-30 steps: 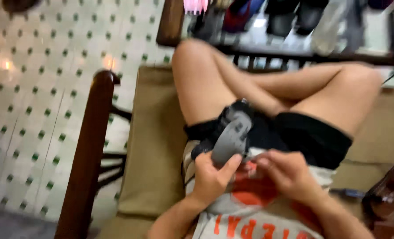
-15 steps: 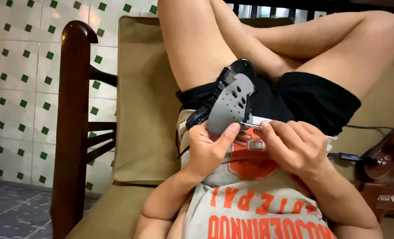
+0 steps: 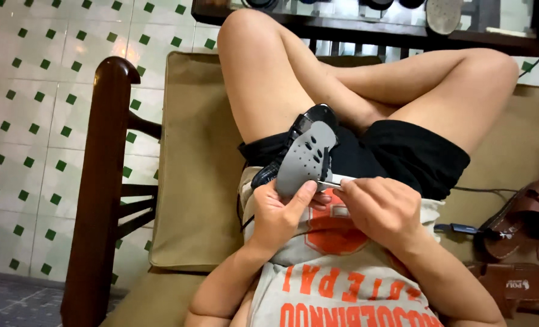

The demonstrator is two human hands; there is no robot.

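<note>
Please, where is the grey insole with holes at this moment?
In the head view, the grey insole is near the centre, over the lap, held by the left hand, against a black shoe; the right hand touches its lower edge.

Grey perforated insole (image 3: 305, 158), green-dotted white tiles (image 3: 33, 109)

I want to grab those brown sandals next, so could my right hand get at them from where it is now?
Probably yes. The right hand is busy at the grey insole, but the brown sandals lie on the cushion on that same side, with nothing between them.
</note>
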